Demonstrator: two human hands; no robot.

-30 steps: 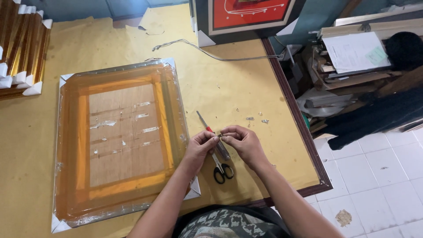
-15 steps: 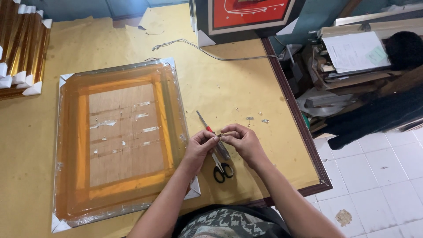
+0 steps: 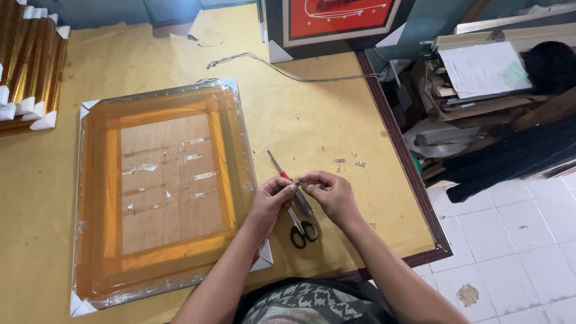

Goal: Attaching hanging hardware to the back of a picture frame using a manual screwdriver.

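Small piece (image 3: 298,183) pinched between left hand (image 3: 271,199) and right hand (image 3: 329,195) above scissors (image 3: 300,225).

Just one cam here, worn on the head, looking steeply down at the desk (image 3: 336,114) from close up, hands (image 3: 303,195) near bottom centre, tiled floor (image 3: 516,240) at right.

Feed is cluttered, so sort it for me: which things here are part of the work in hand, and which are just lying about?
In hand:
left hand and right hand, pinching a small piece
scissors under them
screwdriver
wrapped frame

Lying about:
wire
gold mouldings
red picture
papers
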